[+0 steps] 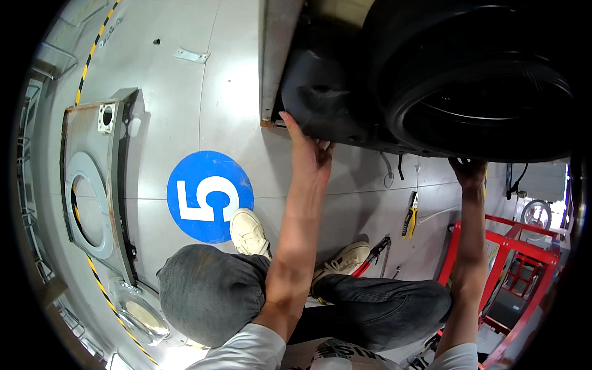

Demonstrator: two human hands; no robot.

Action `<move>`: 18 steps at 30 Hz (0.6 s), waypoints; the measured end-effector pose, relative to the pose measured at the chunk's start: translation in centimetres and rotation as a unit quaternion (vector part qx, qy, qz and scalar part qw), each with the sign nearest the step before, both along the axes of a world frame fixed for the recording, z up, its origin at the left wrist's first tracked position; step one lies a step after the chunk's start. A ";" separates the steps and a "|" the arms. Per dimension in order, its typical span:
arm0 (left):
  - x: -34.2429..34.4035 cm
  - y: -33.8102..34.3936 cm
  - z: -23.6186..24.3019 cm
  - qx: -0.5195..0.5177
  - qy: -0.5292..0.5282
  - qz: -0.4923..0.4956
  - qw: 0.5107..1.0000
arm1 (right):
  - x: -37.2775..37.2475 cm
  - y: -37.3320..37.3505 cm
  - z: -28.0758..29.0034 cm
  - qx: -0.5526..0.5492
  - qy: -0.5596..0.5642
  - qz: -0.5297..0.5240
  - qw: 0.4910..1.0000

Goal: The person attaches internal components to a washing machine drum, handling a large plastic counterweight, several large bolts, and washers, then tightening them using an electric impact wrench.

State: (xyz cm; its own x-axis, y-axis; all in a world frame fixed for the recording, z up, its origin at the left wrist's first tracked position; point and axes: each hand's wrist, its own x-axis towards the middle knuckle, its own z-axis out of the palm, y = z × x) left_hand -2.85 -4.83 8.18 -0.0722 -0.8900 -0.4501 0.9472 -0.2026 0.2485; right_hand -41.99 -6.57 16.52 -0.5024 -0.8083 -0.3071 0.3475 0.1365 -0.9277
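A large black washing machine tub [376, 132] with a round rubber door seal [401, 117] fills the upper right. My left hand [311, 154] grips its lower edge near the metal cabinet wall [271, 61], thumb up against the dark plastic and fingers bent beneath. Farther right, my right hand [470, 171] is closed on the same edge from below, its fingertips partly hidden under the tub. Both arms reach forward while I crouch.
On the floor lie yellow-handled pliers [410, 216], red-handled pliers [373, 256] and a metal bracket [191, 56]. A front panel [92, 142] with a round opening stands left, near a glass door [139, 311]. A red metal frame [512, 237] stands right.
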 end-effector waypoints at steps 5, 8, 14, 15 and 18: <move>-0.1 -1.3 -2.0 0.003 -0.006 -0.009 1.000 | 1.1 0.7 -0.2 -0.013 -0.057 -0.039 0.998; 0.0 -1.8 -2.7 0.035 -0.002 -0.008 0.999 | 0.0 1.1 -1.9 -0.013 -0.020 -0.006 1.000; -1.1 -1.3 -3.4 0.045 0.001 -0.034 0.998 | -1.7 1.2 -1.7 -0.016 0.002 0.000 1.000; 0.5 -1.2 -3.5 0.045 -0.018 -0.021 0.999 | 0.0 0.0 -2.5 -0.023 -0.024 0.008 0.999; 0.4 -1.7 -2.7 0.063 -0.013 -0.008 0.998 | 1.5 -0.6 -1.3 0.008 -0.003 -0.022 1.000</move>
